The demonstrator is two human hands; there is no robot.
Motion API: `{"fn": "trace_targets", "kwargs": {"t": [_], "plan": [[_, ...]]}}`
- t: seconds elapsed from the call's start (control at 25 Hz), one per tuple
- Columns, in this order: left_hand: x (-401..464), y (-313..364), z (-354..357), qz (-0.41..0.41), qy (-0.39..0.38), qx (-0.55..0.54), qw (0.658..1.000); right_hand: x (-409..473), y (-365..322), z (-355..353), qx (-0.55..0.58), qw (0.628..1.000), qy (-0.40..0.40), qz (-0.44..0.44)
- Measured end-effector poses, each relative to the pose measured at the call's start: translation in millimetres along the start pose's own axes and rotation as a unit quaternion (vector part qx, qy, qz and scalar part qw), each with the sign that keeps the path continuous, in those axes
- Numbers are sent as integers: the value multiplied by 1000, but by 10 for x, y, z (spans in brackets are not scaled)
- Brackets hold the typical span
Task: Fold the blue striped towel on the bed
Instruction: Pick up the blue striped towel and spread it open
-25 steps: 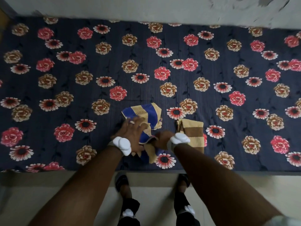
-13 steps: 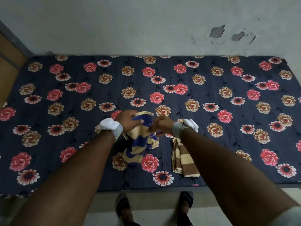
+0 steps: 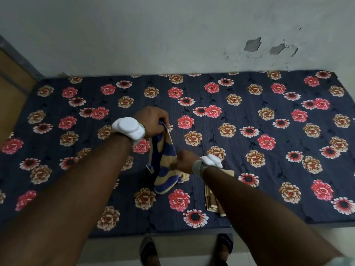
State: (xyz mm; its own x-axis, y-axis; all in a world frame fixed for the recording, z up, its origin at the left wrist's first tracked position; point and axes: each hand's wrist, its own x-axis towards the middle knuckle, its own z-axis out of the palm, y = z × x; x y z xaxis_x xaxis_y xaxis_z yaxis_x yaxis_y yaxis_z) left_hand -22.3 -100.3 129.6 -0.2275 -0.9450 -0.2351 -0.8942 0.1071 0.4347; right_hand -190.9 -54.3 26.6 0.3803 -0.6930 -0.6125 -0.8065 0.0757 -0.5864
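Note:
The blue striped towel (image 3: 164, 166), blue and tan, hangs crumpled above the bed (image 3: 249, 131) near its front middle. My left hand (image 3: 153, 120) grips the towel's top corner, raised high. Lower and to the right, my right hand (image 3: 185, 162) pinches the towel partway down its edge. The towel's bottom end droops toward the floral sheet. Both wrists carry white bands.
A brown and tan striped towel (image 3: 213, 198) lies folded on the bed under my right forearm. A grey wall (image 3: 172, 35) with peeled paint runs behind the bed. A wooden panel (image 3: 11, 89) stands at the left. My feet in sandals (image 3: 148, 250) are at the bed's front edge.
Both hands have lifted the blue striped towel off the bed. My left hand rose higher while my right hand slid down the edge. The view tilted upward.

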Motion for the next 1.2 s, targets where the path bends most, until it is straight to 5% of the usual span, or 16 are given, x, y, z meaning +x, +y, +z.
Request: {"fn": "trace_targets", "kwargs": {"t": [0.24,0.56,0.88,1.04,1.2], "plan": [[9,-554,-412,-80,97,14,992,88,148,-465,-178,978,-83,65],[310,-737,-1063,-141,158,52,976,275,-900,-2127,-304,926,225,-9],[347,-437,-2002,-84,291,52,952,-206,-1317,-2873,-143,903,394,-97],[170,-355,-1935,-75,292,40,953,-419,-1246,-2759,-148,905,388,-92],[-31,-440,-1459,-90,209,27,973,-455,-926,-2337,-214,930,295,-48]]}}
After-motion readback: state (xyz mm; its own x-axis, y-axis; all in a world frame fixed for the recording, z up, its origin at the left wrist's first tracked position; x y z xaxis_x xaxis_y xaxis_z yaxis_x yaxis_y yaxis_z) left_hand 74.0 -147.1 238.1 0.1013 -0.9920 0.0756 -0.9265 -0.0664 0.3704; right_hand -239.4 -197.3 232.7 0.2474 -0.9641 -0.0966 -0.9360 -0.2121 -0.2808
